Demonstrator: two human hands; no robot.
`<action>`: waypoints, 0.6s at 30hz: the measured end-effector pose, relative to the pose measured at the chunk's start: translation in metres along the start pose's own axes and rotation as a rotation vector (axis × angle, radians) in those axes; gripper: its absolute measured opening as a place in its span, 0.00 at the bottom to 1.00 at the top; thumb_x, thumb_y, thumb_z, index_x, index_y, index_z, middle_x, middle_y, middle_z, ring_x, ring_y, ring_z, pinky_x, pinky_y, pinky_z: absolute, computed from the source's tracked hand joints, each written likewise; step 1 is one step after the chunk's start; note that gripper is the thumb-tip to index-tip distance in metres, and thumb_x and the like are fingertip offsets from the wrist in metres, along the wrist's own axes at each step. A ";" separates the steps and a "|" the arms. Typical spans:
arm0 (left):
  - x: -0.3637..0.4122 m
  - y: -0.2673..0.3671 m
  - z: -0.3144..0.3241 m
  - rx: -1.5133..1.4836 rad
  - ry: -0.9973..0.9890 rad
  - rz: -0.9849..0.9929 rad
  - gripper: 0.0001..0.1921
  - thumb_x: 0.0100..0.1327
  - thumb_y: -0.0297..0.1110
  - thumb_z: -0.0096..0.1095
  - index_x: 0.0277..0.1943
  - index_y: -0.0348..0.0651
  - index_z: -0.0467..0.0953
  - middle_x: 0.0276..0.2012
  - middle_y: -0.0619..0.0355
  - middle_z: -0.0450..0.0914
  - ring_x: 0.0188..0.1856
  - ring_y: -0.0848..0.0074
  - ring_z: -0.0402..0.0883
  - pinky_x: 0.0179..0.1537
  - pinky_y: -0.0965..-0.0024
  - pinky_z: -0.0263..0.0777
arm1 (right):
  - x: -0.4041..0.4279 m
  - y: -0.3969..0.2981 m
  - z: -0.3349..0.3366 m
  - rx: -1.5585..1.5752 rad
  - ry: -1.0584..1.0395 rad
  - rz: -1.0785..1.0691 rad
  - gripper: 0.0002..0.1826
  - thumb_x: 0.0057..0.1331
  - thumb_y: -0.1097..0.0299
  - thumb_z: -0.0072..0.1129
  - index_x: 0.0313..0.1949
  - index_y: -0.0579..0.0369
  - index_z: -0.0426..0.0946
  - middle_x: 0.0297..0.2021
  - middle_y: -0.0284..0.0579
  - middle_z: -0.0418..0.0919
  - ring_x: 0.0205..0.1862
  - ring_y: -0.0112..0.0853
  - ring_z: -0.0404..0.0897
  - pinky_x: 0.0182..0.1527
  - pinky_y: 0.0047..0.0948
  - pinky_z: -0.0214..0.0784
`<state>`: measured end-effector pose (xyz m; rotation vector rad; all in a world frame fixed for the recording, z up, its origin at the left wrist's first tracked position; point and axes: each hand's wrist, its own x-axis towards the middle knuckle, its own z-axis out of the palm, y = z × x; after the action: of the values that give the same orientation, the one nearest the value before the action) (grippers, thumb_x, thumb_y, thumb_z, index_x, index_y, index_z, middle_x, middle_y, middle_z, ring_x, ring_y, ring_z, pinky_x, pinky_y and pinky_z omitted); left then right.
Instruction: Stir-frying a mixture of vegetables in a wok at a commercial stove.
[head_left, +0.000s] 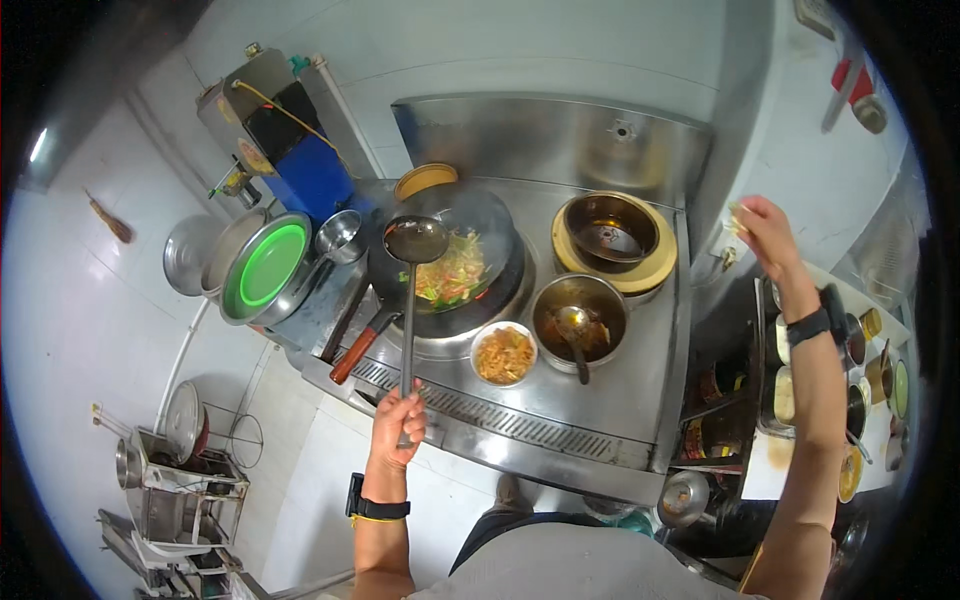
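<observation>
My left hand (400, 422) grips the long handle of a metal ladle (416, 240), whose bowl is over the upper left part of a wok (487, 217). Shredded vegetables (452, 276) lie in the steaming wok, which has a wooden handle. Raised at the right, beyond the stove's edge, my right hand (765, 232) pinches small pale pieces, too blurred to name. A white bowl of cooked shredded food (504, 354) sits in front of the wok. Beside it, a metal pot (580, 322) holds dark sauce and a spoon.
A dark metal pot (611, 231) rests on a yellow ring at the stove's back right. Steel bowls with a green dish (273, 265) stand left of the wok, near a small saucepan (341, 236). Several condiment containers (784, 394) line the right side table. A rack (187, 495) stands lower left.
</observation>
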<state>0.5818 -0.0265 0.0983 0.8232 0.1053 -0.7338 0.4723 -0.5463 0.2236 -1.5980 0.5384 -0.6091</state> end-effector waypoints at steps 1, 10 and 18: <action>-0.002 0.002 -0.007 0.038 0.043 0.033 0.08 0.56 0.24 0.48 0.40 0.42 0.69 0.17 0.65 0.63 0.11 0.88 0.56 0.09 0.86 0.47 | -0.001 -0.011 0.044 -0.013 -0.018 -0.091 0.06 0.55 0.71 0.53 0.32 0.57 0.71 0.24 0.32 0.71 0.25 0.17 0.70 0.26 0.12 0.64; -0.016 0.020 -0.038 0.279 0.159 0.155 0.13 0.55 0.24 0.47 0.45 0.41 0.64 0.16 0.63 0.63 0.08 0.86 0.56 0.06 0.83 0.49 | 0.026 0.061 0.355 -0.465 0.011 -0.935 0.10 0.52 0.69 0.53 0.34 0.57 0.70 0.36 0.47 0.70 0.39 0.42 0.71 0.42 0.36 0.64; -0.018 0.021 -0.061 0.231 0.046 0.077 0.15 0.55 0.20 0.41 0.48 0.38 0.60 0.14 0.61 0.62 0.08 0.82 0.59 0.08 0.79 0.55 | -0.037 0.090 0.352 -0.531 -0.268 -0.391 0.08 0.54 0.68 0.53 0.33 0.57 0.70 0.32 0.49 0.71 0.30 0.37 0.74 0.34 0.30 0.66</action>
<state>0.5930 0.0357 0.0762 1.0591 0.0301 -0.6621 0.6788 -0.2698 0.1031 -2.2802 0.1878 -0.5504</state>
